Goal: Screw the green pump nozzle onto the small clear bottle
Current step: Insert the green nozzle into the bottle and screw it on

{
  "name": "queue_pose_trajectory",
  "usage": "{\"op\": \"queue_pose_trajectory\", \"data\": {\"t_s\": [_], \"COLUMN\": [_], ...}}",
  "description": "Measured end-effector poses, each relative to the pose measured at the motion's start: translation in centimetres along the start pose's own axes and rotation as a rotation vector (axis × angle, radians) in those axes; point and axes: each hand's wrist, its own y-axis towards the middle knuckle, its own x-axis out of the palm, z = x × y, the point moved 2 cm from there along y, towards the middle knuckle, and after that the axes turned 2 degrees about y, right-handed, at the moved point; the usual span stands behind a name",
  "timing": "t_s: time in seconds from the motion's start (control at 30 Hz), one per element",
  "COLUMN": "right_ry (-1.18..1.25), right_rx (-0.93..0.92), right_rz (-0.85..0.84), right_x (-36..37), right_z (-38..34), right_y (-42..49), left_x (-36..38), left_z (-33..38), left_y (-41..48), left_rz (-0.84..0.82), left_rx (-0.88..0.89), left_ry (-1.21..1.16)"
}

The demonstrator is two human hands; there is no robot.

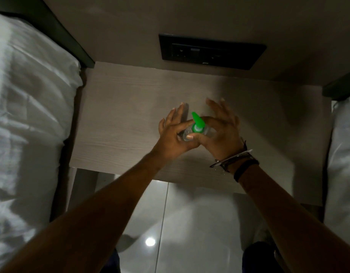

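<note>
A small clear bottle [187, 134] stands over the middle of the wooden bedside table [115, 123], seen from above. The green pump nozzle [196, 123] sits on its neck, its spout pointing away from me. My left hand [173, 134] holds the bottle's left side with thumb and forefinger, its other fingers spread. My right hand [219, 131] pinches the green collar with thumb and forefinger while the remaining fingers fan outward. Most of the bottle is hidden between my hands.
White bedding [28, 119] lies along the left, and another white bed edge [343, 154] along the right. A dark switch panel [211, 51] is set in the wall behind the table. Glossy floor tiles [186, 223] lie below the table's near edge.
</note>
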Motion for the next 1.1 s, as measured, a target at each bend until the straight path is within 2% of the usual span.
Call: {"op": "queue_pose_trajectory", "data": {"t_s": [0.13,0.27,0.5,0.63,0.83,0.97,1.1], "right_ry": [-0.173,-0.317,-0.453,-0.479,-0.442,-0.454,-0.463], "right_rx": [-0.184,-0.286,-0.294,-0.229,0.050,0.232,0.320], "right_rz": [-0.114,-0.196,-0.228,-0.137,0.101,0.113,0.150], "right_x": [-2.2,-3.9,-5.1,-4.1,-1.2,0.0,0.2], "right_z": [-0.6,-2.0,-3.7,-4.3,-5.4,-5.4,-5.6], "right_y": [0.5,2.5,3.3,1.5,-1.2,-1.3,-1.2], "left_x": [-2.5,-3.9,-4.1,-4.2,-3.5,-3.3,-3.0], "left_z": [0.1,0.8,0.6,0.1,-0.2,-0.3,-0.8], "left_y": [2.5,4.4,4.8,4.2,3.6,3.7,3.9], "left_rz": [-0.386,-0.554,-0.627,-0.572,-0.514,-0.498,-0.486], "left_rx": [0.021,-0.031,-0.003,0.052,0.127,0.134,0.131], "left_ry": [0.092,0.119,0.123,0.109,0.149,0.172,0.185]}}
